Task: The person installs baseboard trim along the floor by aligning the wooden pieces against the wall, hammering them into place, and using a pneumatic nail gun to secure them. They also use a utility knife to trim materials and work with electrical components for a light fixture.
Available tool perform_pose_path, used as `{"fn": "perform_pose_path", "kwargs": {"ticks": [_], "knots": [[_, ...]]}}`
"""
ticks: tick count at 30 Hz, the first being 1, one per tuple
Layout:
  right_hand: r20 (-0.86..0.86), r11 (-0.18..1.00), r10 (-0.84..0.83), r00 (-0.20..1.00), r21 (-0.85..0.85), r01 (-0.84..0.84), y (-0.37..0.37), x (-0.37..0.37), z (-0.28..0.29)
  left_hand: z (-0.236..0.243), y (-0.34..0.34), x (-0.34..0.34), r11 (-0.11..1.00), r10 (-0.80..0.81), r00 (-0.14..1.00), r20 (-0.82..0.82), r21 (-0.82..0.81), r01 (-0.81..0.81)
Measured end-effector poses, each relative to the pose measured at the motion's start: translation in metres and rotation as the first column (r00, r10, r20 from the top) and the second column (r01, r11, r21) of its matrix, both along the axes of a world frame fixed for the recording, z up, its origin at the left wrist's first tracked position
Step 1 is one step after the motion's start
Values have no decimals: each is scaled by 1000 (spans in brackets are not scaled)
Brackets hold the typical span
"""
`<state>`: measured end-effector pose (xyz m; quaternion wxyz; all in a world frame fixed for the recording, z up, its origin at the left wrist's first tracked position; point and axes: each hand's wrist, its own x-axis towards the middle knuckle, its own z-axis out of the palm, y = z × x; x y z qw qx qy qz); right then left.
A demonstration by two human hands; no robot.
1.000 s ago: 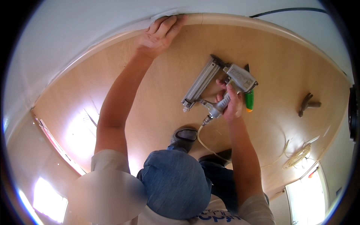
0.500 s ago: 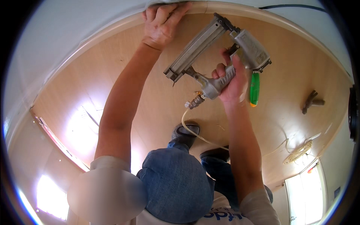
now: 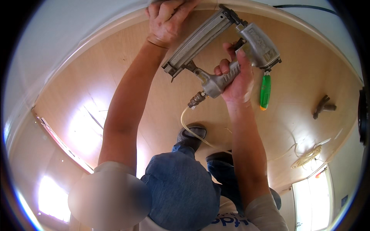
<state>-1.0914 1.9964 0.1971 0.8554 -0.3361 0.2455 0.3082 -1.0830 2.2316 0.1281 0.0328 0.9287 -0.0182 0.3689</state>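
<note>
A silver pneumatic nail gun (image 3: 200, 42) is gripped by my right hand (image 3: 239, 77), its fingers wrapped round the handle near the trigger. The gun's nose is up close to the light wood skirting board (image 3: 266, 12) along the wall; whether they touch I cannot tell. A pale air hose (image 3: 185, 119) runs from the brass-coloured fitting at the handle's end. To the left of the nose, my left hand (image 3: 167, 23) presses on the skirting board with bent fingers; their tips are hidden at the picture's top edge.
On the wood floor (image 3: 127, 77), a green-handled tool (image 3: 265, 92) with an orange end lies beside the gun. Farther right is a hammer (image 3: 323, 107). A coil of hose (image 3: 306, 157) lies at the lower right. A dark cable (image 3: 304, 6) runs along the wall.
My right hand has moved the nail gun slightly up and left, bringing its nose nearer the skirting board. My left hand stays at the board, a little higher in the picture.
</note>
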Motion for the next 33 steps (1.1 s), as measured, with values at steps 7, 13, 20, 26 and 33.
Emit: {"fn": "perform_pose_path", "kwargs": {"ticks": [7,13,20,26,33], "knots": [[19,999,12,1000,-34,-11,3,3,2,19,-10,3,998,-10,1000,26,-63,12],[1,999,0,1000,-35,0,4,2,3,21,-8,2,999,5,1000,29,-52,-4],[2,1000,-7,1000,-16,7,4,1,2,15,-6,2,997,-18,1000,19,-81,20],[-3,996,-34,999,-81,33,10,-2,8,20,-13,5,992,-7,999,46,-129,13],[-2,990,-61,998,-130,60,13,-3,13,14,-15,5,996,-8,1000,26,-84,10]]}}
